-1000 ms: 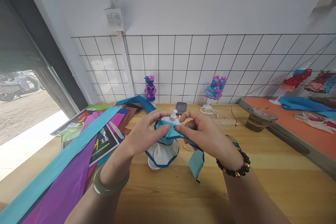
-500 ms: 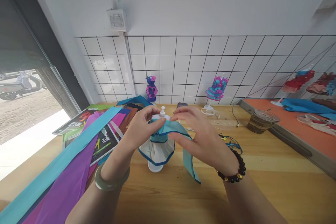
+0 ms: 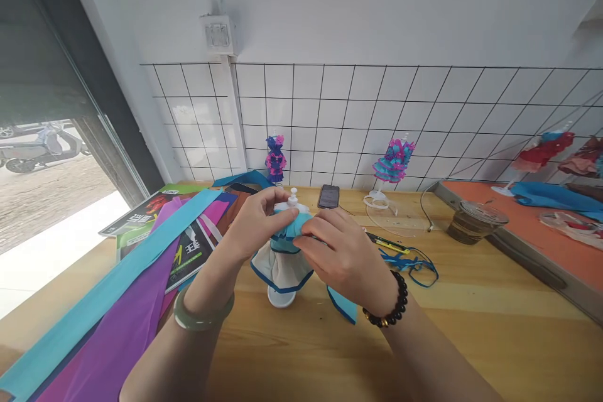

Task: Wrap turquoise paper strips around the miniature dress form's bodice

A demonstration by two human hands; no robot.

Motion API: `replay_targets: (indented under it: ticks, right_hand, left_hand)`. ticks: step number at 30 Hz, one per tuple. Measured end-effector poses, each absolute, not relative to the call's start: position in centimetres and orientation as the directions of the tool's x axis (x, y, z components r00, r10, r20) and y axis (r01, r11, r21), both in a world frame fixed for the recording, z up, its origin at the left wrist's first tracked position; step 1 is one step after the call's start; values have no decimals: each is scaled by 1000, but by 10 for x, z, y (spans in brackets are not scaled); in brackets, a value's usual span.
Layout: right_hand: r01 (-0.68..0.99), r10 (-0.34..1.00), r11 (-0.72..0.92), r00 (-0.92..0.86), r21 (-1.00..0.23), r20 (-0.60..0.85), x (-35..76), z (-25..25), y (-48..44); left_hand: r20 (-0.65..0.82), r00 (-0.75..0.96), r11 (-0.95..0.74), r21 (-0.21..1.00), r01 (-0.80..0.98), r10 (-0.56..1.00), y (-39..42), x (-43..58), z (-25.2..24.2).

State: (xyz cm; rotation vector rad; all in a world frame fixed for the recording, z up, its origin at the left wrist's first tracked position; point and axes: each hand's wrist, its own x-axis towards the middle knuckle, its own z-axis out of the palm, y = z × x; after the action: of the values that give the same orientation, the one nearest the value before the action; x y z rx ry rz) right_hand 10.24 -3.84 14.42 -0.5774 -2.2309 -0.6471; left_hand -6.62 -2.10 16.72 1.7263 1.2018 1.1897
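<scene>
A small white dress form stands on a round white base in front of me. It wears a cream skirt with a blue edge and a light-blue top. My left hand grips the form's upper left side, its thumb pressing blue fabric at the chest. My right hand pinches a light-blue fabric strip against the chest. Below that hand the strip's dark-edged tail hangs down; its middle is hidden behind the hand.
Long turquoise and purple cloth strips lie over magazines at left. Behind are a phone and two small dressed forms. To the right lie a yellow cutter, blue scraps, a tape roll and an orange board.
My right hand's fingers have closed in on the strip at the chest, and the hand has moved slightly left. My left hand keeps its hold. The view has shifted a little, exposing the phone and cutter.
</scene>
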Motion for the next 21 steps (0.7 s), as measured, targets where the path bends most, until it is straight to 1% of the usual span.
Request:
replay_targets:
  ticks: [3,5,8,9,11,12,13,15,16,18,21]
  right_hand:
    - [574,240,781,-639,245,731,101,144,-39]
    - [536,269,827,-640,168,719,102,145,-40]
    - [459,340,887,-566,-55,751,108,151,-44]
    - [458,391,877,-501,-146,772,111,152,-45]
    - [501,554,787,-320,-360,769,118,154,-43]
    - [517,650,713,-234,-473,723,121,154,-41]
    - [520,741,630,-177,-577,648,124,154,-39]
    - [483,867,489,-175,-727,467,127,152,-32]
    - [455,894,448,-218,-770,392,128,150,-30]
    - [411,902,410,-312,-814,297,128,149,-26]
    - [374,900,387,-353,-842,257,125,149,-26]
  left_hand:
    - [292,134,-319,903,288,947,-20,-66,167]
    - [295,151,-328,895,303,943,-20,-67,167]
    - [309,189,-356,874,331,932,-19,-70,167]
    - [318,201,-370,866,336,927,-18,-71,166]
    - [345,228,-407,848,339,910,-15,-74,164]
    - [364,246,-431,836,338,898,-14,-74,162]
    - [386,262,-459,821,340,884,-13,-75,160]
    - [435,286,-517,774,365,854,-12,-75,157]
    - [457,295,-543,744,389,839,-12,-75,156]
    - [498,311,-587,678,442,810,-13,-74,155]
    - [543,333,-633,594,497,771,-14,-73,155]
